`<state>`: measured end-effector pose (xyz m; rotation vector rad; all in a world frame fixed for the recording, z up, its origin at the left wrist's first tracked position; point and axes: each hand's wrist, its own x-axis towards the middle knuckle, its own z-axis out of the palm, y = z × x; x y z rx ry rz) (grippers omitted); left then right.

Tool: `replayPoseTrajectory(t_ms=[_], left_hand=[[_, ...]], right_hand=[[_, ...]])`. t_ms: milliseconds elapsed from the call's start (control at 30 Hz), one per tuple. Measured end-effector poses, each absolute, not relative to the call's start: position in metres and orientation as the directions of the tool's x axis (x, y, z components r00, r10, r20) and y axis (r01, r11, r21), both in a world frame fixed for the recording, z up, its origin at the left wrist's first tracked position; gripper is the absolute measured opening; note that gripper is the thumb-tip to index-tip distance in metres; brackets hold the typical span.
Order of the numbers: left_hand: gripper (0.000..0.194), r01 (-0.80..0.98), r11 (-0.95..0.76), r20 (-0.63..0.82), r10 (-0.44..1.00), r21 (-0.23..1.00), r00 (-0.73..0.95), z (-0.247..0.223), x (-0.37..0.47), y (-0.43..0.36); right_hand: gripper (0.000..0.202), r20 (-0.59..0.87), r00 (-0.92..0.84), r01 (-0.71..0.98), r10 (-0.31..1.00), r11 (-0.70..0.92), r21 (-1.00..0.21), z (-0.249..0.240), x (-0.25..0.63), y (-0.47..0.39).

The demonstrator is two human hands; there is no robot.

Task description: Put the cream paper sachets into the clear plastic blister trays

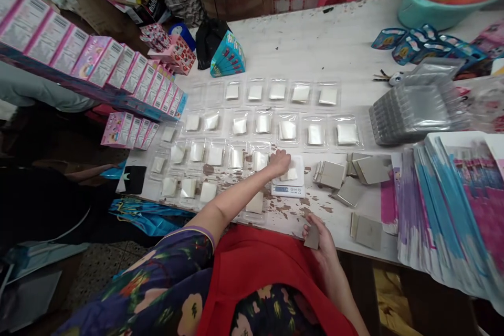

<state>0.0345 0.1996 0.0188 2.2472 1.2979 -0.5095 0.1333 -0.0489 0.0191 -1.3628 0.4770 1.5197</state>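
My left hand (280, 161) reaches over a small white digital scale (289, 189), its fingers curled together at the edge of a white square packet (290, 174) on the weighing plate. The fingertips are partly hidden, but they seem to pinch the packet. Near the table's front edge, my right hand (325, 241) grips a flat grey square piece (312, 236) between thumb and fingers. Left of the scale stand rows of clear plastic trays, many with a white packet inside, such as this packet (236, 158). Loose grey squares (331, 174) lie in piles right of the scale.
A stack of clear plastic trays (409, 107) stands at the right, behind fanned printed packaging (452, 210). Pink boxes (98, 60) line the left side. A turquoise basin (425, 10) sits at the back right. Another person's arm (90, 172) shows at the left.
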Motion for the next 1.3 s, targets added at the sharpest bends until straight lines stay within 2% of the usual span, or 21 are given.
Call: replayPoseTrajectory(t_ms=[233,467,733,833,900,967,1033,1067,1133,1200,1267,1300], left_hand=[[0.026,0.690,-0.654,-0.338,0.603,0.311,0.723,0.010,0.007,0.173],[0.029,0.726,-0.551,-0.321,0.657,0.412,0.682,-0.002,0.000,0.169],[0.029,0.617,-0.718,-0.259,0.561,0.322,0.787,-0.008,-0.008,0.166],[0.027,0.609,-0.692,-0.267,0.548,0.386,0.792,-0.010,-0.009,0.168],[0.024,0.639,-0.591,-0.288,0.581,0.493,0.761,-0.011,-0.007,0.171],[0.019,0.675,-0.368,-0.347,0.645,0.639,0.680,-0.014,-0.006,0.176],[0.009,0.646,-0.010,-0.470,0.677,0.763,0.566,-0.017,-0.008,0.184],[0.007,0.585,0.189,-0.542,0.664,0.788,0.515,-0.017,-0.010,0.190],[0.015,0.389,0.503,-0.636,0.630,0.771,0.446,-0.015,-0.022,0.212],[0.023,0.182,0.614,-0.631,0.675,0.768,0.382,-0.006,-0.047,0.249],[0.026,0.081,0.556,-0.558,0.797,0.827,0.231,0.010,-0.086,0.303],[0.025,0.095,0.496,-0.504,0.857,0.863,0.105,0.019,-0.110,0.335]], right_hand=[[0.036,-0.899,0.143,-0.824,0.413,-0.453,-0.339,0.025,0.137,-0.029],[0.031,-0.905,0.170,-0.775,0.390,-0.515,-0.368,0.023,0.136,-0.022],[0.037,-0.935,0.184,-0.814,0.302,-0.486,-0.317,0.023,0.129,-0.011],[0.039,-0.936,0.187,-0.817,0.299,-0.481,-0.317,0.022,0.125,-0.008],[0.040,-0.937,0.181,-0.817,0.300,-0.484,-0.313,0.020,0.122,-0.008],[0.041,-0.943,0.176,-0.816,0.281,-0.495,-0.299,0.018,0.119,-0.007],[0.042,-0.953,0.168,-0.811,0.253,-0.515,-0.279,0.016,0.116,-0.005],[0.043,-0.956,0.161,-0.806,0.244,-0.527,-0.270,0.015,0.114,-0.004],[0.043,-0.959,0.161,-0.794,0.234,-0.546,-0.267,0.016,0.111,-0.001],[0.043,-0.960,0.175,-0.784,0.220,-0.559,-0.271,0.019,0.108,0.003],[0.046,-0.962,0.178,-0.779,0.206,-0.567,-0.266,0.023,0.106,0.006],[0.047,-0.964,0.172,-0.779,0.203,-0.571,-0.259,0.024,0.105,0.008]])
